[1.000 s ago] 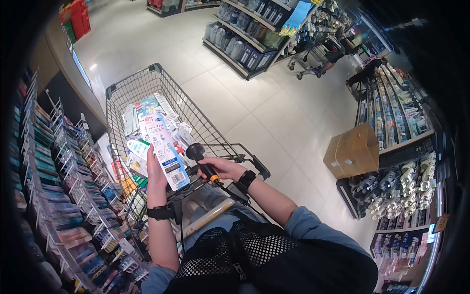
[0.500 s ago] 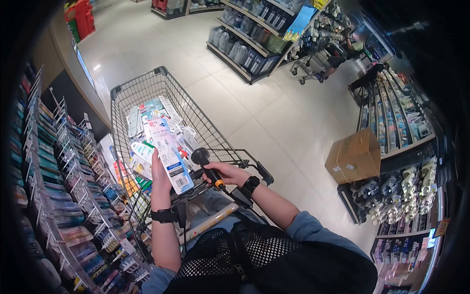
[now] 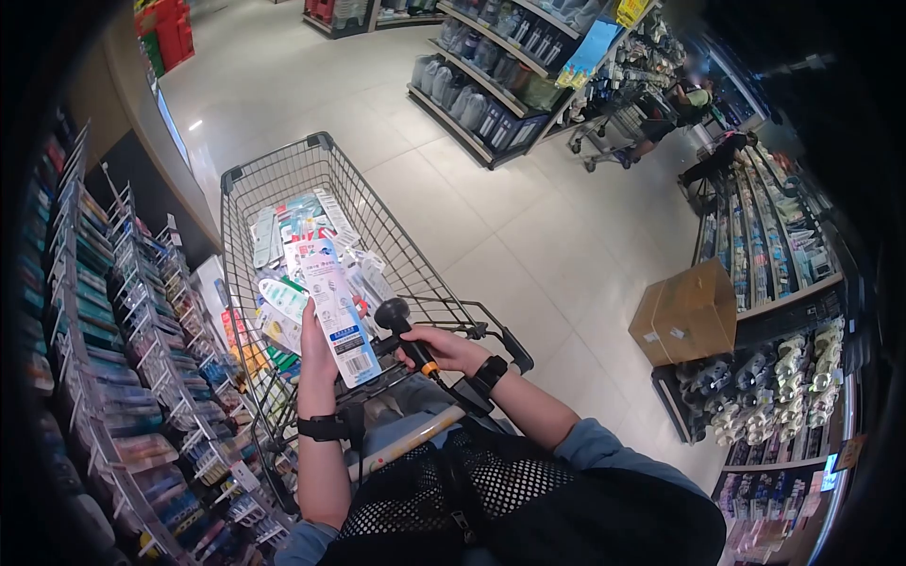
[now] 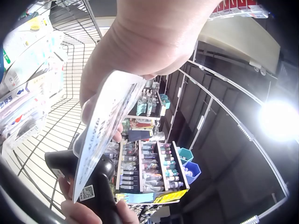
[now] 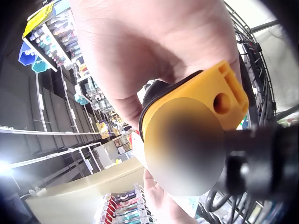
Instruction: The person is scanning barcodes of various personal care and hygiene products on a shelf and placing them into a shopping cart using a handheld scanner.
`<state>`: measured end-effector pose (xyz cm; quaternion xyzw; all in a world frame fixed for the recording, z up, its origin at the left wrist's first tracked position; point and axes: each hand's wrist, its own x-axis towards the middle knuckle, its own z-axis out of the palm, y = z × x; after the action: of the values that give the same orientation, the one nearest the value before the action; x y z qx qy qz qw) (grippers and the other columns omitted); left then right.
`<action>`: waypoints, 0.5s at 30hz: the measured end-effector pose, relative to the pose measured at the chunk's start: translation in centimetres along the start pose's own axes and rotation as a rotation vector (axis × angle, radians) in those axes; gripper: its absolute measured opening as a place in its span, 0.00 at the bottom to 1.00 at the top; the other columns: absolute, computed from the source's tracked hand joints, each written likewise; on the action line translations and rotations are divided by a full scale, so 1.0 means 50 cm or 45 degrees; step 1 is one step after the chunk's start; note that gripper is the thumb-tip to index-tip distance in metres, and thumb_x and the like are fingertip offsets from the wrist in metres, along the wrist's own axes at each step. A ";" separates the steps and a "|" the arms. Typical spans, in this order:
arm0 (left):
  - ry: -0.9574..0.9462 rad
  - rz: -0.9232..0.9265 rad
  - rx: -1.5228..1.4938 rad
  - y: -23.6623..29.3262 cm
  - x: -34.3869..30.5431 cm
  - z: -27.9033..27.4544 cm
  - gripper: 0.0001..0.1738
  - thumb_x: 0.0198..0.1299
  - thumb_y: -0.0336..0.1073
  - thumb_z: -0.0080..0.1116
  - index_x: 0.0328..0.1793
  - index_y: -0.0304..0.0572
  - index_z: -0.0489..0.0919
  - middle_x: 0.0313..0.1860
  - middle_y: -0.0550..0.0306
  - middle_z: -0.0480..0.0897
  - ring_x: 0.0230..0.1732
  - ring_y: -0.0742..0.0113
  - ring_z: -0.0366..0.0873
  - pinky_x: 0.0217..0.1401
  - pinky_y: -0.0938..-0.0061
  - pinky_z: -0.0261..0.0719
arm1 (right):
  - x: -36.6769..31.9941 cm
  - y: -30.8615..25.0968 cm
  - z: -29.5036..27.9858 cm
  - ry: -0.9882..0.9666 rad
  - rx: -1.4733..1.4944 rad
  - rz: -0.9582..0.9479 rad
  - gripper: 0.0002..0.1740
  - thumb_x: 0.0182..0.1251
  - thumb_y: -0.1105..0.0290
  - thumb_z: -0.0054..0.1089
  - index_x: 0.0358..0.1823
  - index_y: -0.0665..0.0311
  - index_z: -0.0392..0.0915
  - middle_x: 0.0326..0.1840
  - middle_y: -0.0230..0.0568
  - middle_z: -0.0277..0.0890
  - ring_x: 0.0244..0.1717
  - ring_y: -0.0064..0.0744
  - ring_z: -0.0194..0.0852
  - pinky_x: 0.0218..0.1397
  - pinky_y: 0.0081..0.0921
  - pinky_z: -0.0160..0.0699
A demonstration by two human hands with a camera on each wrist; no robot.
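Note:
My left hand (image 3: 318,347) holds a long white and blue blister-card package (image 3: 334,311), its printed back with a barcode facing up. A smaller white and green package (image 3: 282,298) lies at the left of that hand's fingers; whether the hand grips it too, I cannot tell. In the left wrist view the card (image 4: 103,126) shows nearly edge-on below the hand (image 4: 135,46). My right hand (image 3: 444,349) grips a black handheld scanner (image 3: 407,332) with an orange end (image 5: 196,102), its round head close to the card's right edge.
A wire shopping cart (image 3: 377,205) holds many packages (image 3: 326,219). Racks of hanging goods (image 3: 113,358) line the left. A cardboard box (image 3: 684,313) and shelves (image 3: 774,236) stand at the right. Beyond are a shelf unit (image 3: 491,85), another cart (image 3: 618,127) and people.
The cart, both hands and surrounding shelves have shifted slightly right and down in the head view. Both hands keep their holds on the card and scanner.

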<state>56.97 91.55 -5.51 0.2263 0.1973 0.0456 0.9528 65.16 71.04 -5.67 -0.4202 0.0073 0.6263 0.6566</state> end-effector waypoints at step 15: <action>-0.007 0.067 -0.003 0.004 0.000 -0.008 0.34 0.65 0.56 0.27 0.67 0.38 0.55 0.55 0.45 0.71 0.48 0.50 0.73 0.47 0.60 0.73 | 0.004 -0.002 -0.006 -0.168 0.140 -0.028 0.12 0.65 0.67 0.46 0.46 0.62 0.61 0.33 0.45 0.71 0.28 0.29 0.73 0.34 0.28 0.75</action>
<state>56.82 91.90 -5.72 0.2303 0.1887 0.0703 0.9521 65.46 71.06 -5.93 -0.3413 -0.0063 0.6440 0.6847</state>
